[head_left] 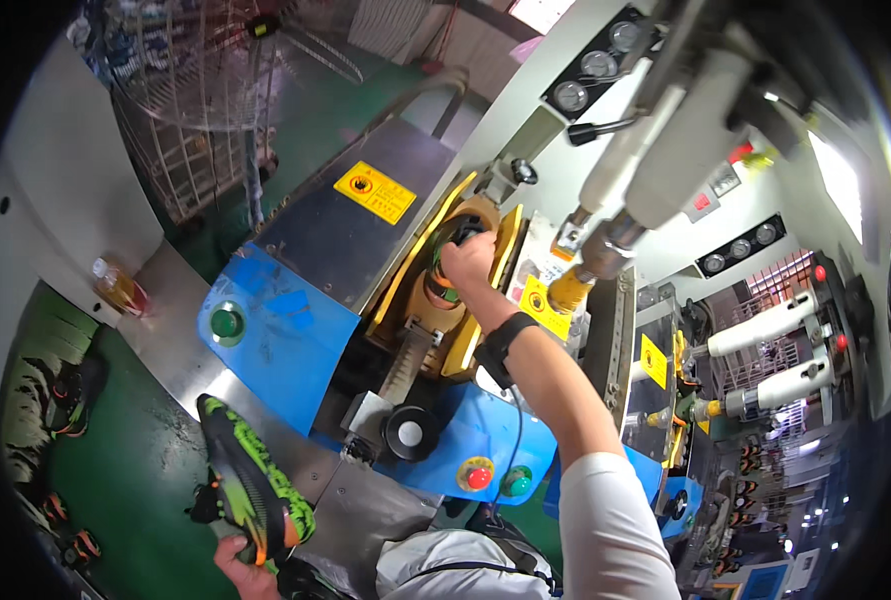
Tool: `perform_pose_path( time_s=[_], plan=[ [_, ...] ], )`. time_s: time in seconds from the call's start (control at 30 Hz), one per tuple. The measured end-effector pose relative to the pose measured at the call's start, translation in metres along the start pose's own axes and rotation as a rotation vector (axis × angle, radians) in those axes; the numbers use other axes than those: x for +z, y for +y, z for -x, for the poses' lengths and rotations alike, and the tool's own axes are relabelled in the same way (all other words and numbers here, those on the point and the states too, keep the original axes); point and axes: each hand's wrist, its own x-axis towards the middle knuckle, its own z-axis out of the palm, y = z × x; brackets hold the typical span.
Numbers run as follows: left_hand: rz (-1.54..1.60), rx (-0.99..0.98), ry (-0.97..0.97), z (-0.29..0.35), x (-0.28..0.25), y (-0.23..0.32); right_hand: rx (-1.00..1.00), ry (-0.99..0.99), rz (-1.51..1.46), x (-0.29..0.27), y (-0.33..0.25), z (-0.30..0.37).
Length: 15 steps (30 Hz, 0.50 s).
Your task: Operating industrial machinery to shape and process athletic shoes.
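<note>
Right hand (pixel 468 262) gripped a dark shoe (pixel 444 291) between yellow plates (pixel 462 350); the left hand (pixel 243 572) held a black-green shoe (pixel 250 478) near its heel.

Matt and textured, like knitted cloth, the upper of the black-and-green shoe (pixel 250 470) caught little light, while the long silver counter (pixel 187 365) gleamed, smooth metal! The curved blue machine panel (pixel 285 325) looked smooth and painted, faintly glossy; the dark flat cover plate (pixel 320 235) was duller metal. The round black knob (pixel 410 432)? Plastic-looking! The white sleeve (pixel 615 520) was soft, matt cloth.
</note>
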Motion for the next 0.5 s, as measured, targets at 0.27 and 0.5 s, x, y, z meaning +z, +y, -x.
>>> perform_pose_path(
  time_s=[0.27, 0.5],
  plan=[
    [-0.042, 0.123, -0.200, 0.096, 0.011, 0.007, -0.834, -0.242, 0.046, -0.166, -0.008, 0.158],
    [-0.053, 0.139, -0.237, 0.097, 0.044, -0.024, -0.573, -0.497, 0.235, -0.232, 0.105, 0.301]
  ],
)
